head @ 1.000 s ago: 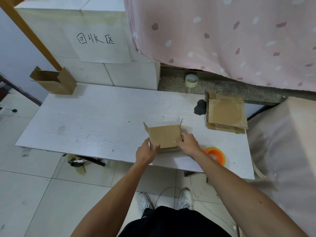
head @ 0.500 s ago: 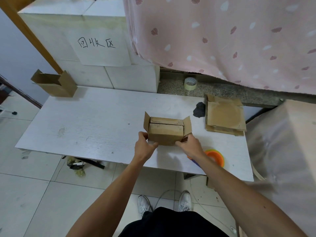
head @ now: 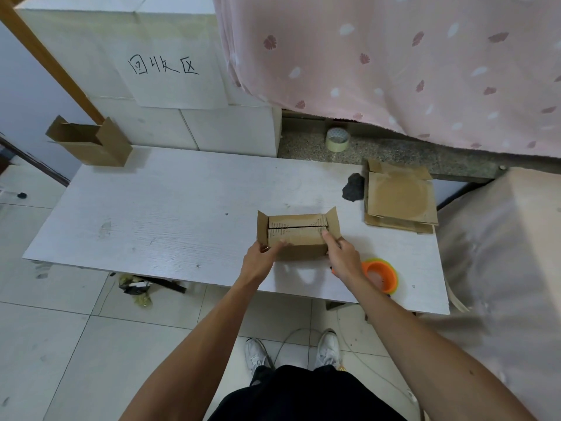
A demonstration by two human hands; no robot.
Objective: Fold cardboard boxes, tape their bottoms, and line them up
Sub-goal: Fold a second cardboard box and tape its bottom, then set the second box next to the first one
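The person wears a black fabric garment at the waist and legs, and 2 white lace-up sneakers. The 2 forearms are bare as far as shown.

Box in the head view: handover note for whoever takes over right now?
Left grip: holds the box at its left near corner.
Right grip: holds the right end, index finger pressing the near flap.
Box sits on the table, near edge; two long flaps folded in, both end flaps up.
Orange tape just right of the right grip; spare roll on the ledge behind.
Flat blanks stacked at the table's right; one made box at the far left corner.
Done: one box placed, this one half closed. Left: fold end flaps, tape, line up, then the blanks.
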